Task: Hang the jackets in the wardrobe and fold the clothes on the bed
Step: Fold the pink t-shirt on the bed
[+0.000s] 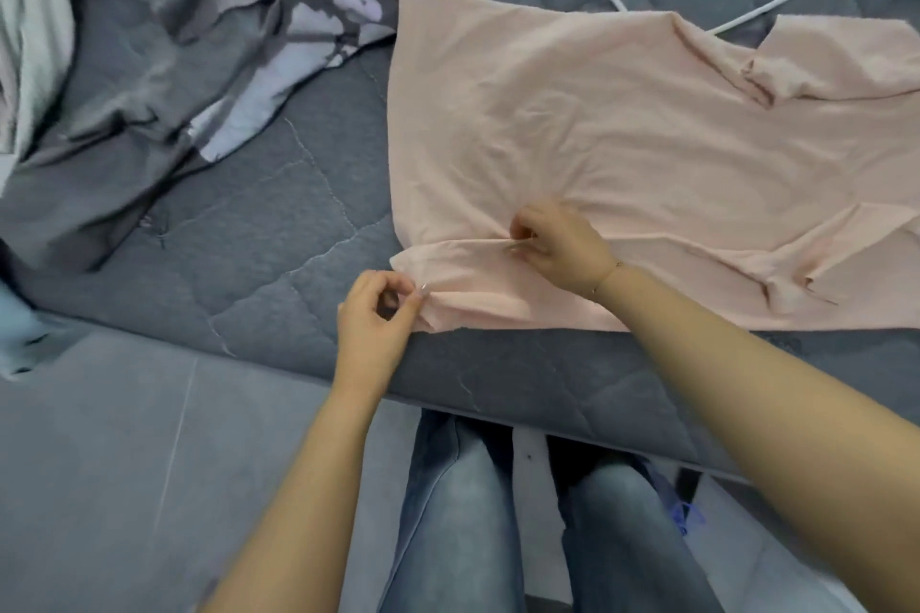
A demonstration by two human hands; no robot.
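A pale pink shirt [622, 154] lies spread, wrinkled, on the bed's [279, 194] near right side. Left hand [376, 314] pinches its near-left corner; right hand [560, 246] pinches a fold just beside.

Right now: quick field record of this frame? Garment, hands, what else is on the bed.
garment: pink T-shirt, spread flat on the grey mattress
left hand: pinches the shirt's near hem corner
right hand: pinches a fold further along the hem
other clothes: crumpled grey printed garment, upper left
cable: white cord beyond the shirt
fold status: not yet folded
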